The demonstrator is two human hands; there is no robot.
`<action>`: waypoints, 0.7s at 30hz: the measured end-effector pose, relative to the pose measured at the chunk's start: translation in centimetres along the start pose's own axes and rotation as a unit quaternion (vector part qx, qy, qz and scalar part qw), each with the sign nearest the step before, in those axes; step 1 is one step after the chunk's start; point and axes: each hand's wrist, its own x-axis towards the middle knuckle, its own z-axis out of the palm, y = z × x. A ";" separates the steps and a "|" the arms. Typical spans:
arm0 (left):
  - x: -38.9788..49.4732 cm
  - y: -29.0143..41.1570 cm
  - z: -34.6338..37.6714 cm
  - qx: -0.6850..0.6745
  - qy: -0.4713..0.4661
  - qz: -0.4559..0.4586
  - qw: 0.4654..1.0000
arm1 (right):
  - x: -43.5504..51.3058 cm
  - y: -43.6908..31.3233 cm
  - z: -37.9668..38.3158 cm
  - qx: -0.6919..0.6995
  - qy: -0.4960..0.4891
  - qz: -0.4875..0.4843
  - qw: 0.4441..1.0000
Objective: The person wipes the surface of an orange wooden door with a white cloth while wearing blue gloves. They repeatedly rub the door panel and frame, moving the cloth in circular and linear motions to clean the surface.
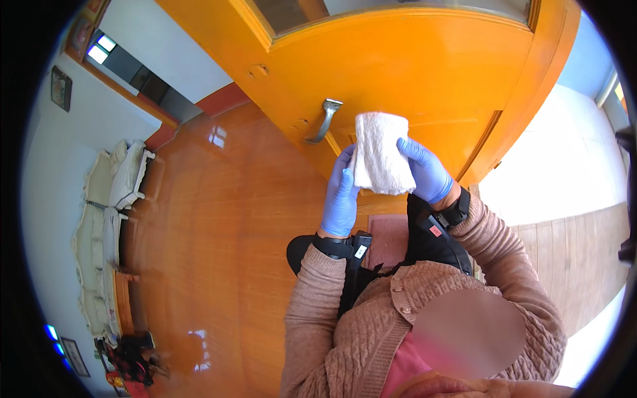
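A folded white cloth (383, 153) is held up between both hands, before an orange wooden door (418, 64). My left hand (342, 196), in a blue-violet glove, grips the cloth's left edge, its thumb upright near the lower left corner and its other fingers partly hidden behind. On the right edge, my right hand (427, 169), gloved alike, has its thumb on the front face, with the fingers behind the cloth out of sight. The door's curved metal handle (326, 121) is just left of the cloth, with no hand on it.
The door stands ajar over a glossy wooden floor (224, 239). A pink mat (387, 239) lies near the legs. Along the left wall are a pale sofa (94, 248) and a wooden table (123, 298). To the right, a beige runner (572, 258) lies on a bright floor.
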 end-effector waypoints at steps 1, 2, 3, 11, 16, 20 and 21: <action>-0.1 -0.1 -0.1 0.016 -0.013 -0.019 1.000 | -0.1 0.4 -0.3 -0.093 0.020 -0.002 0.995; -0.4 -0.3 -0.2 0.035 -0.020 -0.034 0.999 | -0.2 0.7 -0.6 -0.180 0.027 -0.002 0.983; -0.5 -0.5 -0.4 0.048 -0.020 -0.025 0.998 | -0.3 0.9 -1.0 -0.253 0.000 -0.016 0.967; -5.1 7.3 -8.6 -0.043 0.274 0.099 0.956 | -2.4 1.2 -7.8 -0.492 0.041 -0.024 0.869; -10.0 18.4 -14.0 0.199 0.339 0.452 0.801 | -2.1 0.7 -10.9 -0.529 0.094 0.027 0.843; -8.9 14.4 -13.1 0.313 0.393 0.293 0.813 | 1.3 1.6 -8.0 -0.493 0.030 -0.013 0.870; -8.2 12.1 -12.7 0.298 0.373 0.246 0.844 | 2.3 1.8 -6.8 -0.493 0.024 -0.015 0.870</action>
